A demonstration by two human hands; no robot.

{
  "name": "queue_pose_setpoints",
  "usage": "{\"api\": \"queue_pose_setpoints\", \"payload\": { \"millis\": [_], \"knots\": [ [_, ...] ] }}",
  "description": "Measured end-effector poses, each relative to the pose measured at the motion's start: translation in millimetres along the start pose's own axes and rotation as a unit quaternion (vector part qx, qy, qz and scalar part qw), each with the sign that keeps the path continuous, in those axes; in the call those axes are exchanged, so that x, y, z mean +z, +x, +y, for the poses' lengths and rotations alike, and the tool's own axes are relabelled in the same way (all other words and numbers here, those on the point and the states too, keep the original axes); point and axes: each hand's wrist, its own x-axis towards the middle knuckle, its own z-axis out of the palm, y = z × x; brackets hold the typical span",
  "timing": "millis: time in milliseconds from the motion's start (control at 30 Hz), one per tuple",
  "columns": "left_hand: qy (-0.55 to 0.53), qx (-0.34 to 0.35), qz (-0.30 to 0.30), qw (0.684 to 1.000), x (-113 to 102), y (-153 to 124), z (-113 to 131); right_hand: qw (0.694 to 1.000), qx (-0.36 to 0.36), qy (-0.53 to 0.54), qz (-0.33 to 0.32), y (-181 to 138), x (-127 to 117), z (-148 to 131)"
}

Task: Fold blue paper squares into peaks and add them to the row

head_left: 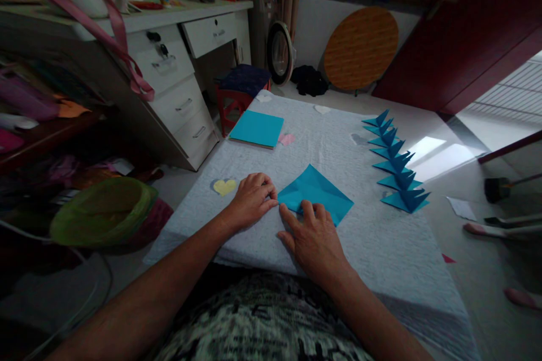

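A creased sheet of blue origami paper (pixel 315 189) lies flat on the cloth-covered table in front of me, one corner pointing away. At its left corner my left hand (pixel 254 198) has thumb and fingers closed together on the edge. My right hand (pixel 315 237) rests on the near part of the sheet, fingers stretched out and pressing down; it hides some of the near edge. Further back on the left is a stack of blue paper squares (pixel 257 128). Along the right side stands a row of several folded blue paper pieces (pixel 398 166) with pointed tips.
The grey tablecloth (pixel 254 245) has heart patterns. A green-lined waste bin (pixel 104 211) stands on the floor at left, near a white drawer desk (pixel 178 98). Behind the table are a red stool (pixel 231 104) and a round wooden board (pixel 361 48) against the wall.
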Motion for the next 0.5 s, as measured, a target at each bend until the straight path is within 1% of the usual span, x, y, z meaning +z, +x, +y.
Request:
{"api": "queue_pose_setpoints", "payload": {
  "millis": [300, 500],
  "knots": [
    [-0.002, -0.014, -0.002, 1.0, -1.4, 4.5, 3.3, 1.0, -0.005, -0.009, -0.005, 1.0, 2.5, -0.9],
    [0.008, -0.022, 0.0, 1.0, -0.5, 3.8, 6.4, 0.999, -0.035, 0.03, -0.01, 0.7, 6.7, 1.1]
  ]
}}
